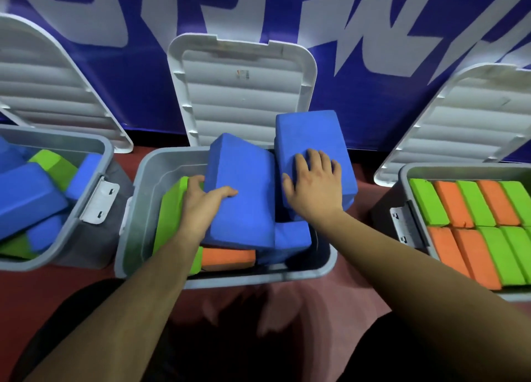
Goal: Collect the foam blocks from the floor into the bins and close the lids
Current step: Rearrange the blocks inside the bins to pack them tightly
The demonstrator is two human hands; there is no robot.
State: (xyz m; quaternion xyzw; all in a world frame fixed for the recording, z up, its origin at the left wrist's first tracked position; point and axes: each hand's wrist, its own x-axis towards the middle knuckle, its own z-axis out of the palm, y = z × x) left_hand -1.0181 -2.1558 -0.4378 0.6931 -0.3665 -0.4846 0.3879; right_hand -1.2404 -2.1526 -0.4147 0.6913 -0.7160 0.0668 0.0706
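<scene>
The middle grey bin (135,209) stands open, its white lid (244,91) leaning back against the wall. Two big blue foam blocks stick up out of it. My left hand (204,198) grips the left edge of the left blue block (244,198), thumb on top. My right hand (313,180) lies flat with spread fingers on the right blue block (310,134). Under them lie a green block (172,209), an orange block (227,259) and another blue block (293,238).
A left bin (94,163) holds jumbled blue and green blocks, its lid (57,80) open. A right bin (408,192) holds neat rows of green and orange blocks, lid (471,117) open. A blue and white banner covers the wall; the floor is red.
</scene>
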